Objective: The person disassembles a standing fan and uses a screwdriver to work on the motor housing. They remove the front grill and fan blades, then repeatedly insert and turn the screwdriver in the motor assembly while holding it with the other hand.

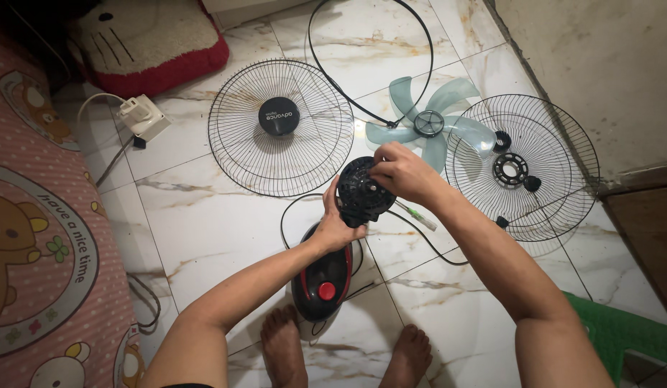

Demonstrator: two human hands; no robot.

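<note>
Left hand (336, 228) grips fan motor housing (364, 192) to steady it upright over floor, right hand (399, 171) pinching its top edge; blade (430, 125) & grilles lie just beyond.

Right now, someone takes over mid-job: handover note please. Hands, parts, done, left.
Left hand: grips the black motor housing from below, holding it above the fan base.
Right hand: fingertips on the housing's top edge, working at it.
Parts on the floor: front grille at upper left, translucent blade behind the hands, rear grille at right with small black parts lying on it, thin black ring at top.
Done: grilles, blade and ring are off and laid out.
Left: motor housing in hand, not yet opened or set down; whether any fasteners remain cannot be told.
</note>
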